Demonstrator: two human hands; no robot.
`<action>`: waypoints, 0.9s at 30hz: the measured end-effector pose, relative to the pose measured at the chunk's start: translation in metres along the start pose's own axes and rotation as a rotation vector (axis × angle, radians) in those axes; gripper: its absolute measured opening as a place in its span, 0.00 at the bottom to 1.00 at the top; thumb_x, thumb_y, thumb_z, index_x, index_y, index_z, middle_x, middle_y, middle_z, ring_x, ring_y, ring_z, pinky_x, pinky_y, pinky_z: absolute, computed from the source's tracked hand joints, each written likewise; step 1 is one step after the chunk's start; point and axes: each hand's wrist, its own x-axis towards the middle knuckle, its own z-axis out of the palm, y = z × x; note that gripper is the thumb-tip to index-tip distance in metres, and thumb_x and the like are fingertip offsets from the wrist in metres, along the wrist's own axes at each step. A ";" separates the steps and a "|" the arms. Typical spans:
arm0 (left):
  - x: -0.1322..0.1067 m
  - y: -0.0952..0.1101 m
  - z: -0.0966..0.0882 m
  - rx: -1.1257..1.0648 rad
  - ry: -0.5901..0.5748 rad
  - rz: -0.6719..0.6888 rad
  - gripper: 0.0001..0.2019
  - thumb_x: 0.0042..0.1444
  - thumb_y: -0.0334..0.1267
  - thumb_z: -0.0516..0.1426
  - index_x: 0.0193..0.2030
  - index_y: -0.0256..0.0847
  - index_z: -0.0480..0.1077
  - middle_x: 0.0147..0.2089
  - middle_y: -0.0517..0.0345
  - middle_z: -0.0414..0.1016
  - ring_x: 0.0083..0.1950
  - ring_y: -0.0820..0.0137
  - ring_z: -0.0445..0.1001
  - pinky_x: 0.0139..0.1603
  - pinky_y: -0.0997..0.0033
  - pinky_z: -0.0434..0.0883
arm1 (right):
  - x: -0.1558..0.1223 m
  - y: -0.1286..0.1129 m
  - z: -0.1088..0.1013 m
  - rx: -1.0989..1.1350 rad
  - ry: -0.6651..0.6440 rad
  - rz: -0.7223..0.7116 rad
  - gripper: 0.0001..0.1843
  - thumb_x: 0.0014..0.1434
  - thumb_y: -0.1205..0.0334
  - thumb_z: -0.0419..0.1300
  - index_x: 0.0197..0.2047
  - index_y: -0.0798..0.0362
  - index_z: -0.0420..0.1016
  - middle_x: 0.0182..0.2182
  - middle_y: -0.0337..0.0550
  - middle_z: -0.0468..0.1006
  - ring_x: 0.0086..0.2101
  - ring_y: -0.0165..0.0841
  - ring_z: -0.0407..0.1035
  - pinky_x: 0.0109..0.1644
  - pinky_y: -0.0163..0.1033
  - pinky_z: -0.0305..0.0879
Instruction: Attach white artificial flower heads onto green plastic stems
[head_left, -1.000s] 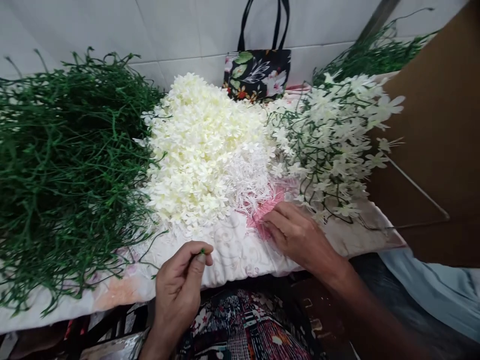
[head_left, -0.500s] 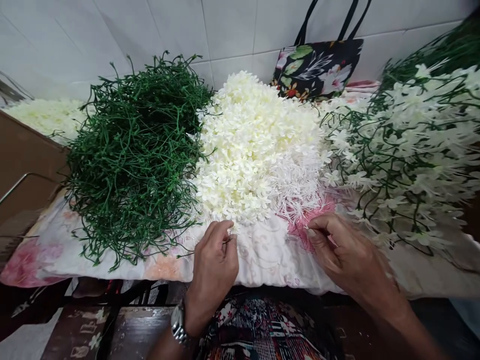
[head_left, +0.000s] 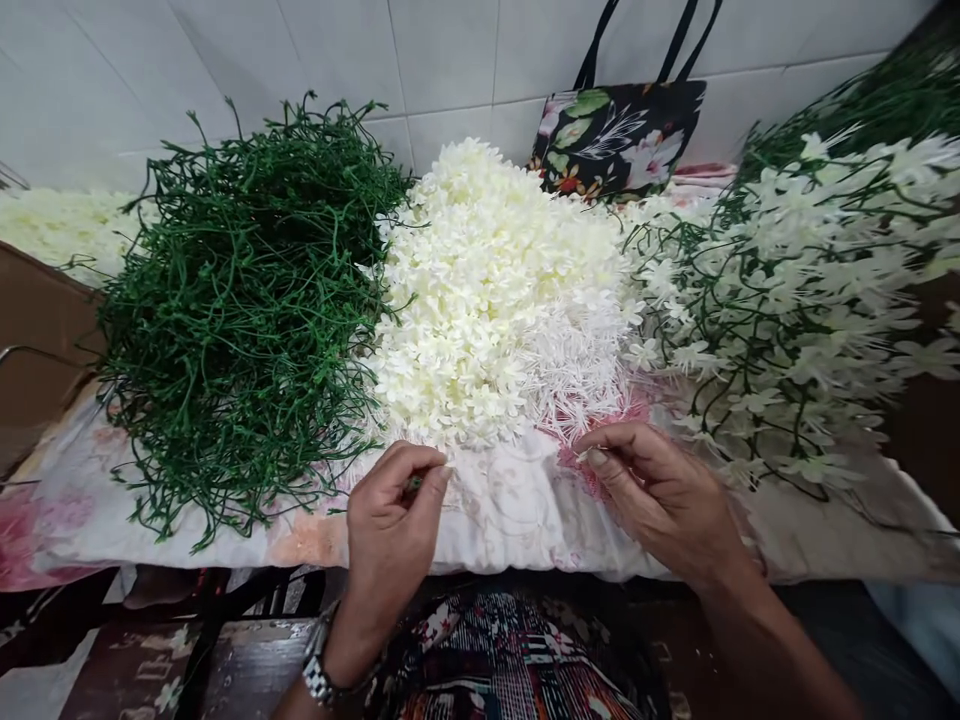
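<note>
Nearest runs the cloth's (head_left: pixel 487 540) front edge. Over it, well apart, the left hand (head_left: pixel 394 515) pinches a green stem (head_left: pixel 415 483), the right hand (head_left: pixel 664 500) a small pale piece (head_left: pixel 583 456), bare cloth between. Beyond, stems (head_left: pixel 247 310) and petals (head_left: pixel 457 340) crowd together; behind, a bag (head_left: pixel 619 140).

Hands (head_left: pixel 667 505) pinching, held bits (head_left: pixel 583 456) unclear, white blossoms (head_left: pixel 480 290)

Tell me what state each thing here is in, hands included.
Left hand: curled around a green piece
Right hand: pinching a small pale piece
Green stems: heaped, tangled
Cream petals: piled loose
White filaments: piled loose
Flowered stems: bunched together
Bag: upright, handles raised
Wristwatch: worn
</note>
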 end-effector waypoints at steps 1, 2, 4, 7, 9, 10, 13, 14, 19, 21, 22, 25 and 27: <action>0.000 0.001 -0.003 -0.069 0.007 -0.060 0.04 0.50 0.29 0.57 0.26 0.40 0.70 0.25 0.62 0.68 0.27 0.75 0.66 0.25 0.78 0.62 | 0.000 -0.001 0.000 0.047 -0.007 0.024 0.05 0.58 0.65 0.54 0.34 0.53 0.70 0.27 0.40 0.74 0.26 0.28 0.68 0.27 0.31 0.65; -0.001 0.003 -0.005 -0.140 0.012 -0.122 0.03 0.49 0.30 0.58 0.26 0.40 0.71 0.25 0.63 0.69 0.26 0.75 0.65 0.23 0.78 0.61 | 0.001 -0.001 0.000 0.100 -0.009 0.039 0.05 0.58 0.65 0.54 0.34 0.53 0.71 0.27 0.41 0.74 0.26 0.28 0.69 0.28 0.31 0.65; -0.002 0.008 -0.008 -0.294 0.018 -0.245 0.01 0.46 0.31 0.60 0.25 0.39 0.72 0.24 0.63 0.68 0.22 0.78 0.61 0.20 0.78 0.58 | 0.001 -0.003 0.001 0.218 0.001 0.063 0.05 0.58 0.64 0.55 0.33 0.53 0.71 0.27 0.41 0.73 0.28 0.29 0.69 0.29 0.32 0.66; -0.003 0.019 -0.007 -0.535 0.004 -0.406 0.02 0.41 0.32 0.63 0.24 0.38 0.73 0.20 0.64 0.65 0.18 0.81 0.54 0.17 0.79 0.51 | 0.001 -0.012 0.003 0.381 0.025 0.111 0.04 0.57 0.62 0.57 0.31 0.53 0.71 0.25 0.40 0.72 0.25 0.27 0.67 0.26 0.30 0.65; -0.003 0.027 -0.003 -0.685 -0.037 -0.484 0.04 0.39 0.33 0.64 0.23 0.38 0.73 0.17 0.66 0.61 0.17 0.82 0.51 0.16 0.80 0.48 | 0.001 -0.024 0.005 0.461 0.051 0.126 0.04 0.57 0.63 0.58 0.31 0.52 0.71 0.24 0.38 0.71 0.24 0.26 0.65 0.24 0.29 0.64; -0.003 0.030 -0.001 -0.757 -0.060 -0.519 0.05 0.38 0.34 0.64 0.23 0.38 0.73 0.16 0.67 0.60 0.16 0.83 0.50 0.16 0.80 0.47 | 0.001 -0.032 0.007 0.487 0.060 0.116 0.03 0.57 0.63 0.58 0.32 0.52 0.70 0.23 0.37 0.70 0.23 0.26 0.64 0.24 0.28 0.63; -0.003 0.034 0.005 -0.943 -0.113 -0.603 0.09 0.36 0.37 0.66 0.22 0.38 0.71 0.15 0.69 0.55 0.14 0.84 0.47 0.15 0.80 0.45 | 0.002 -0.056 0.013 0.508 0.048 0.019 0.03 0.57 0.67 0.57 0.33 0.51 0.70 0.25 0.37 0.71 0.25 0.26 0.66 0.27 0.29 0.65; -0.004 0.034 0.007 -0.988 -0.121 -0.625 0.10 0.35 0.38 0.67 0.22 0.38 0.70 0.15 0.69 0.55 0.14 0.84 0.46 0.15 0.81 0.45 | 0.002 -0.063 0.015 0.507 0.046 -0.024 0.04 0.57 0.69 0.57 0.34 0.51 0.70 0.26 0.37 0.71 0.27 0.27 0.67 0.28 0.29 0.66; -0.011 0.029 0.011 -1.133 -0.127 -0.684 0.12 0.35 0.39 0.68 0.22 0.38 0.70 0.13 0.70 0.55 0.14 0.84 0.47 0.14 0.83 0.49 | 0.003 -0.075 0.030 0.488 0.019 -0.197 0.06 0.57 0.72 0.55 0.37 0.52 0.68 0.28 0.39 0.72 0.29 0.28 0.69 0.31 0.33 0.67; -0.012 0.028 0.012 -1.172 -0.115 -0.696 0.11 0.35 0.38 0.68 0.22 0.39 0.71 0.12 0.70 0.55 0.14 0.84 0.48 0.14 0.84 0.50 | 0.002 -0.074 0.034 0.437 0.010 -0.260 0.07 0.57 0.73 0.54 0.38 0.53 0.67 0.28 0.40 0.72 0.29 0.28 0.68 0.32 0.34 0.67; -0.013 0.028 0.012 -1.184 -0.108 -0.698 0.11 0.35 0.37 0.69 0.23 0.39 0.71 0.12 0.70 0.55 0.14 0.84 0.48 0.15 0.84 0.50 | 0.002 -0.074 0.035 0.405 0.010 -0.288 0.07 0.57 0.74 0.54 0.38 0.54 0.66 0.28 0.40 0.72 0.30 0.28 0.68 0.32 0.34 0.67; -0.013 0.027 0.014 -1.190 -0.087 -0.681 0.10 0.34 0.37 0.69 0.22 0.39 0.73 0.13 0.69 0.58 0.15 0.84 0.51 0.15 0.85 0.51 | 0.001 -0.073 0.037 0.329 0.022 -0.355 0.08 0.56 0.76 0.54 0.38 0.55 0.65 0.27 0.42 0.72 0.29 0.28 0.67 0.31 0.33 0.67; -0.013 0.025 0.014 -1.170 -0.071 -0.656 0.09 0.35 0.37 0.69 0.22 0.39 0.73 0.14 0.67 0.60 0.15 0.84 0.52 0.16 0.84 0.52 | 0.001 -0.074 0.037 0.301 0.033 -0.392 0.09 0.55 0.77 0.54 0.38 0.56 0.65 0.27 0.42 0.72 0.30 0.28 0.67 0.31 0.33 0.67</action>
